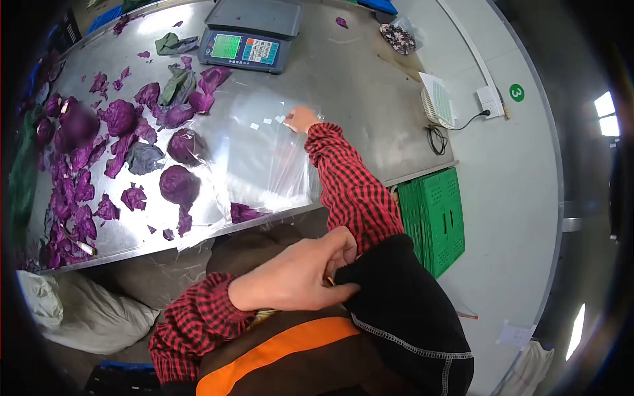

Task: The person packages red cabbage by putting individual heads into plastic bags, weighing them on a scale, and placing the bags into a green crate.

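Scale (251,33), purple cabbages (179,183), green crate (436,218)

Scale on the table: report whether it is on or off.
On: the scale has a display glowing bright green beside its keypad; the digits are too small to read.

The table (356,86) is smooth brushed metal with a dull shine. The bags (264,158) on it are clear, glossy plastic film. The sleeve (347,185) is checked cloth, the oversleeve (403,297) matt black cloth, the crate (439,218) hard plastic.
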### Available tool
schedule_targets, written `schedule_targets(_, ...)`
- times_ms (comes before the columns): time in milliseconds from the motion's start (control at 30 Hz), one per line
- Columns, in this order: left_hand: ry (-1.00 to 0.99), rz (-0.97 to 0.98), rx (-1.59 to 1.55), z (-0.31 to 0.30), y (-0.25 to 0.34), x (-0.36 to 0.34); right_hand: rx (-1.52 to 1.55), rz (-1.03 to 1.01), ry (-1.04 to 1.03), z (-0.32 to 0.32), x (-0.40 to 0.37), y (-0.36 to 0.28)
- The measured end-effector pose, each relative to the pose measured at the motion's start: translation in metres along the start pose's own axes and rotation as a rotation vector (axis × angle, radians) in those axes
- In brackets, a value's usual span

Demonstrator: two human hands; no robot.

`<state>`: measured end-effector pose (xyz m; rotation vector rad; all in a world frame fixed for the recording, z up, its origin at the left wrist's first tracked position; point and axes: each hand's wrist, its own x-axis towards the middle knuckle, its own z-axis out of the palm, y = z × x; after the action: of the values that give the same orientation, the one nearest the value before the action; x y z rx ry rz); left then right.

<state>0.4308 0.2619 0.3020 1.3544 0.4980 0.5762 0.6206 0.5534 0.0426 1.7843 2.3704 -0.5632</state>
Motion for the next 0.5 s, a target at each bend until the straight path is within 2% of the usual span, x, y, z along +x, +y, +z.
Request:
schedule_targets(67,0.041,0.003,0.036,0.01,-0.006,-0.003,0.283,0.032,-0.006,0.007,0.002,-0.008)
schedule_targets(167,0.075,-0.027,0.126,0.017,-0.011,-0.004,0.457,-0.039,0.011,0.008,0.008,-0.002)
schedule_targets(267,0.16,0.13,0.231,0.023,-0.033,-0.001,0.656,0.089,0.068,-0.011,0.006,0.0)
schedule_targets(300,0.122,0.061,0.184,0.021,-0.033,-0.001,0.901,0.124,0.047,-0.012,0.016,0.01)
schedule_targets(367,0.106,-0.083,0.228,0.013,-0.038,-0.01,1.273,0.341,0.103,-0.031,0.016,-0.005)
schedule_targets(433,0.238,-0.137,0.472,0.007,-0.109,-0.035,1.693,0.505,0.151,-0.043,0.011,-0.029)
schedule_targets(500,0.508,-0.349,0.4,-0.011,-0.14,-0.079,1.655,0.001,-0.135,-0.048,-0.023,-0.042)
